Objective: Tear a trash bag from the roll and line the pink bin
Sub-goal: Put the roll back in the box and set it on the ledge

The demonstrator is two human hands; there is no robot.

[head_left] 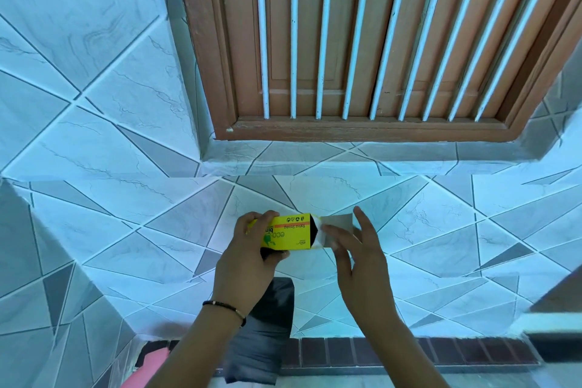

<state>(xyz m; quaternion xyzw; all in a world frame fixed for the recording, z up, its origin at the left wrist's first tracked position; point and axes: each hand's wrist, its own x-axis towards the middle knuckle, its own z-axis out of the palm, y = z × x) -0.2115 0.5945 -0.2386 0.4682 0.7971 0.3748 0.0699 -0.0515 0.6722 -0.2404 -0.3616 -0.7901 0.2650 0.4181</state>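
My left hand [248, 258] grips a yellow bin-liner box [288, 234], held sideways in front of the tiled wall. The box's end flap [338, 227] stands open on the right, and the black roll [314, 231] shows inside the opening. My right hand [359, 249] touches that flap with its fingers nearly straight. A dark grey trash bag [263, 327] hangs down from under my left hand. A piece of the pink bin [151, 362] shows at the bottom left, partly hidden by my left forearm.
A brown wooden window [362, 41] with white bars fills the upper middle, above a tiled sill [346, 156]. A band of dark brick tiles [409, 351] runs along the bottom. A dark edge [560, 296] juts in at the lower right.
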